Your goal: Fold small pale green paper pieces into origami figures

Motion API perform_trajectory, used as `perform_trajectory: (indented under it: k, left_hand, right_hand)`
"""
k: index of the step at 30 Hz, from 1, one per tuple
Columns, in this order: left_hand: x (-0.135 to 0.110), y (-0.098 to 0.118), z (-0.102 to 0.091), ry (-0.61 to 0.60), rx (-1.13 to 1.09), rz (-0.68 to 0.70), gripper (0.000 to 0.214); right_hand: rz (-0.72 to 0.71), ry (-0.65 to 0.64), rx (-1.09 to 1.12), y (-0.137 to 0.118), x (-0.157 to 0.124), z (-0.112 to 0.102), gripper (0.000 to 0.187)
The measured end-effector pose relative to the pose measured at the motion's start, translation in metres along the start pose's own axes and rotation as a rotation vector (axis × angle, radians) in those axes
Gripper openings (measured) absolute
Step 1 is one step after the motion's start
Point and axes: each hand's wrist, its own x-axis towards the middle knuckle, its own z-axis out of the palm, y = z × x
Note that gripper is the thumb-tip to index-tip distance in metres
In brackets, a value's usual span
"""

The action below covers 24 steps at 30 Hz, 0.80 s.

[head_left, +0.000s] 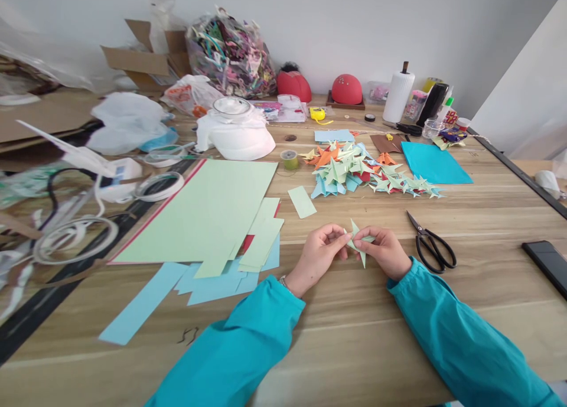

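Between my two hands is a small pale green folded paper star (361,254), its points sticking out above and below my fingers. My left hand (319,254) pinches its left side with thumb and fingers. On the other side my right hand (384,250) grips it the same way. Just beyond lies a heap of folded paper stars (339,169) in green, blue, orange and red. A loose pale green paper strip (302,202) rests left of the heap. Black-handled scissors (430,243) lie to the right of my right hand, blades closed or nearly so.
Green paper sheets (190,212) and blue strips (144,303) cover the left. A spool (289,159), a turquoise square (436,162) and a phone (549,265) lie about. Behind stand a bag of scraps (230,55), red domes (348,90) and a white bottle (398,94). A glue gun (110,168) lies left.
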Motion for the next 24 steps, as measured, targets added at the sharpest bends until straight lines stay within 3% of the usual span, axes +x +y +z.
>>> perform_trajectory:
  k: [24]
  left_hand:
    - [-0.0010, 0.0027, 0.0023, 0.032, 0.002, -0.006, 0.024]
  right_hand:
    - [-0.025, -0.023, -0.021, -0.0013, -0.0006, 0.0010, 0.026]
